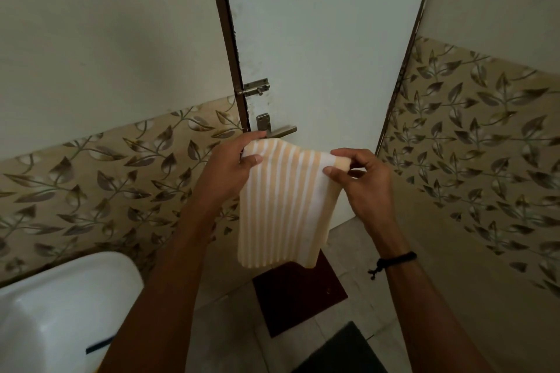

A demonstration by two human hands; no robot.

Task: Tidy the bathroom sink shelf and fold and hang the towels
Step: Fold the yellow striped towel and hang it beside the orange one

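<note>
A small towel [281, 206] with peach and white stripes hangs folded in front of a white door [327, 54]. My left hand [233, 163] grips its top left corner, just below the metal door handle [280, 131]. My right hand [360, 175] pinches its top right corner between thumb and fingers. The towel's upper edge is stretched between both hands and its lower end hangs free above the floor.
A white sink [60, 306] fills the lower left corner. A sliding bolt [254, 88] sits on the door above the handle. Leaf-patterned tiles [485, 145] line both side walls. A dark red mat [298, 297] lies on the floor by the door.
</note>
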